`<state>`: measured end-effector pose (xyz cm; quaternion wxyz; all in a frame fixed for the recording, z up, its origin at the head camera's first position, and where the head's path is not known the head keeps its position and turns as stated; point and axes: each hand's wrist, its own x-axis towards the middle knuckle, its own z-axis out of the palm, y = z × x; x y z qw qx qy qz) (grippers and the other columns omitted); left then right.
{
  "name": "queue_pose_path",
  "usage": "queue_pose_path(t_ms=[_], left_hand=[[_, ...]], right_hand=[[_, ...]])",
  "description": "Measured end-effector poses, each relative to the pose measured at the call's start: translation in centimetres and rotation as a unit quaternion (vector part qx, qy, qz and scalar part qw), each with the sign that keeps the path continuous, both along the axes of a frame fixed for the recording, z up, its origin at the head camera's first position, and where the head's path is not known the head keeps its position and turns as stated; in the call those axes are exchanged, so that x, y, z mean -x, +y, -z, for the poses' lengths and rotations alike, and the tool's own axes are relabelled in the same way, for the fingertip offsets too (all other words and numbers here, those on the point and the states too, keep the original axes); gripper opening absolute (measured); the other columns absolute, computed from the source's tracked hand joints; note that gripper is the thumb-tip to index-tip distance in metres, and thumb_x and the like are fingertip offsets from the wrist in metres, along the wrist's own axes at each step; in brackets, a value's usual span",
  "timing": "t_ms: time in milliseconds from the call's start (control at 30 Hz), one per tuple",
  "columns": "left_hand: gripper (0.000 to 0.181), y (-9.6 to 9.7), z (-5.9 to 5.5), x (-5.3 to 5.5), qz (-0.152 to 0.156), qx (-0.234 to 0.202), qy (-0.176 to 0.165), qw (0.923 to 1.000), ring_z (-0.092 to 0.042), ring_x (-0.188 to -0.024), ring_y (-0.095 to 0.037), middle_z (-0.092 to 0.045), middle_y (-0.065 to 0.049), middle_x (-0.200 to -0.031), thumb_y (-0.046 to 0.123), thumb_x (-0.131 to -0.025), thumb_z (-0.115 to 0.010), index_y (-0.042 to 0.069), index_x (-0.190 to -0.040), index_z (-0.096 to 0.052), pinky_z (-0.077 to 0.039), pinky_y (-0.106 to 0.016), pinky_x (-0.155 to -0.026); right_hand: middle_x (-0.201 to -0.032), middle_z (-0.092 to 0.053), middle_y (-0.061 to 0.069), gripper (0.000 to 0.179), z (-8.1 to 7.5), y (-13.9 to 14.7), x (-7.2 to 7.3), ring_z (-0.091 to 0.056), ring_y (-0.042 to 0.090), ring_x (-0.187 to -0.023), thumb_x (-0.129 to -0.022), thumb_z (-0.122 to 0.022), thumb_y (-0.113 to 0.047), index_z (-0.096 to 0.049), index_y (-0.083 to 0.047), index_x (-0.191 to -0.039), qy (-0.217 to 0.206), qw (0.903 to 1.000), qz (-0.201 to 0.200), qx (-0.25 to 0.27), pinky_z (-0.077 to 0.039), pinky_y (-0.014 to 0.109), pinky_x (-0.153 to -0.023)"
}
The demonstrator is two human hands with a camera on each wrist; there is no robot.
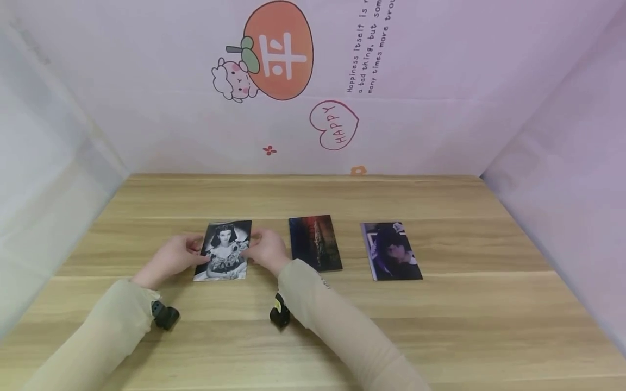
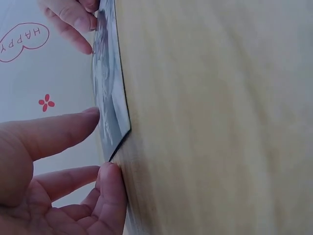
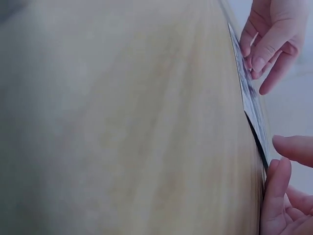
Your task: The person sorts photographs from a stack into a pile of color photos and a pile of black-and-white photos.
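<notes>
A black-and-white photo card (image 1: pixel 226 259) of a woman in a flowered dress lies at the left of the row, flat or close over the wooden table. My left hand (image 1: pixel 172 256) holds its left edge, the thumb over the printed face and the fingertips at the side. On the opposite edge, my right hand (image 1: pixel 268 251) holds the card with its thumb over the picture. Both wrist views show the card edge-on, with the left fingers (image 2: pixel 111 183) and the right fingers (image 3: pixel 278 183) right at its edges.
Right of the hands lies a dark card (image 1: pixel 315 244) with red and blue tones, then a purplish portrait card (image 1: pixel 395 252). The wooden table (image 1: pixel 464 326) meets a printed white cloth backdrop (image 1: pixel 415 130), with pale cloth at both sides.
</notes>
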<state>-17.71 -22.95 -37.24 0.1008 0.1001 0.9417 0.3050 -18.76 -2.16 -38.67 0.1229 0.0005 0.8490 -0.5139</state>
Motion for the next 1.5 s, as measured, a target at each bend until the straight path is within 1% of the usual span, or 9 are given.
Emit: queue_pose_path(t_ms=[133,233,400,500,700,867,1067,1200,1500], left_hand=[[0.066,0.1,-0.2,0.3,-0.008,-0.003,-0.011,0.9999,-0.058,-0.105,-0.04,-0.06,-0.031,-0.114,0.02,-0.083,-0.07,-0.014,-0.132,-0.043,-0.047,-0.052,-0.091],[0.067,0.1,-0.3,0.4,-0.013,-0.005,-0.012,0.9998,-0.058,-0.104,-0.039,-0.06,-0.03,-0.114,0.021,-0.083,-0.07,-0.014,-0.133,-0.042,-0.049,-0.049,-0.089],[0.066,0.4,-0.5,0.1,-0.022,-0.015,-0.002,0.9996,-0.06,-0.1,-0.038,-0.059,-0.03,-0.112,0.017,-0.082,-0.071,-0.014,-0.133,-0.042,-0.052,-0.046,-0.086],[0.063,0.8,-0.7,-0.2,-0.026,-0.032,0.01,0.9991,-0.06,-0.101,-0.039,-0.058,-0.03,-0.113,0.013,-0.083,-0.07,-0.014,-0.133,-0.043,-0.053,-0.045,-0.086],[0.054,2.1,-1.2,-0.6,-0.029,-0.083,0.032,0.9956,-0.06,-0.104,-0.038,-0.058,-0.027,-0.113,0.009,-0.086,-0.066,-0.011,-0.132,-0.045,-0.054,-0.042,-0.085],[0.051,3.9,-1.5,-0.9,-0.035,-0.111,0.027,0.9929,-0.059,-0.106,-0.035,-0.059,-0.024,-0.115,0.01,-0.088,-0.064,-0.007,-0.134,-0.046,-0.053,-0.04,-0.085],[0.05,5.7,-1.6,-1.0,-0.04,-0.142,0.016,0.989,-0.059,-0.107,-0.034,-0.058,-0.024,-0.119,0.008,-0.088,-0.064,-0.006,-0.133,-0.047,-0.052,-0.039,-0.086],[0.048,6.6,-1.4,-0.9,-0.039,-0.143,0.009,0.9889,-0.059,-0.107,-0.033,-0.059,-0.021,-0.118,0.01,-0.089,-0.063,-0.003,-0.133,-0.049,-0.051,-0.041,-0.088],[0.047,9.2,-1.0,-0.6,-0.029,-0.172,-0.003,0.9846,-0.059,-0.108,-0.03,-0.058,-0.019,-0.121,0.011,-0.09,-0.062,0.0,-0.134,-0.05,-0.052,-0.04,-0.088]], right_hand=[[-0.106,-0.066,0.014,0.05,-0.2,0.3,0.2,-0.066,0.017,-0.072,-0.079,-0.075,-0.01,-0.056,-0.002,-0.125,-0.016,0.9986,0.016,0.049,-0.056,0.023,-0.062],[-0.108,-0.063,0.013,0.052,-0.3,0.5,0.2,-0.066,0.017,-0.077,-0.079,-0.075,-0.01,-0.055,-0.002,-0.126,-0.031,0.9955,0.02,0.088,-0.057,0.024,-0.066],[-0.106,-0.064,0.011,0.056,-0.7,1.5,-0.3,-0.065,0.018,-0.085,-0.081,-0.073,-0.012,-0.05,-0.003,-0.132,-0.049,0.9908,-0.007,0.126,-0.057,0.028,-0.076],[-0.104,-0.066,0.01,0.056,-1.4,2.4,-0.7,-0.065,0.023,-0.089,-0.083,-0.072,-0.014,-0.05,-0.005,-0.133,-0.056,0.9887,-0.017,0.138,-0.056,0.032,-0.082],[-0.098,-0.064,0.009,0.052,-2.7,4.4,-1.0,-0.064,0.03,-0.095,-0.085,-0.07,-0.019,-0.053,-0.009,-0.132,-0.037,0.9902,-0.027,0.132,-0.054,0.038,-0.085],[-0.099,-0.063,0.007,0.051,-3.3,5.6,-1.6,-0.062,0.03,-0.099,-0.086,-0.069,-0.022,-0.052,-0.012,-0.133,-0.034,0.9905,-0.046,0.125,-0.052,0.041,-0.089],[-0.097,-0.062,0.006,0.049,-3.0,6.9,-2.1,-0.061,0.024,-0.092,-0.088,-0.067,-0.022,-0.052,-0.011,-0.133,-0.03,0.991,-0.068,0.112,-0.052,0.037,-0.088],[-0.098,-0.062,0.007,0.049,-2.5,8.1,-2.1,-0.062,0.02,-0.09,-0.088,-0.066,-0.02,-0.051,-0.009,-0.134,-0.025,0.9908,-0.078,0.108,-0.054,0.035,-0.088],[-0.106,-0.063,0.015,0.047,-1.8,11.5,-1.6,-0.062,0.025,-0.095,-0.088,-0.065,-0.013,-0.05,-0.003,-0.132,-0.032,0.9932,-0.039,0.105,-0.053,0.039,-0.09]])
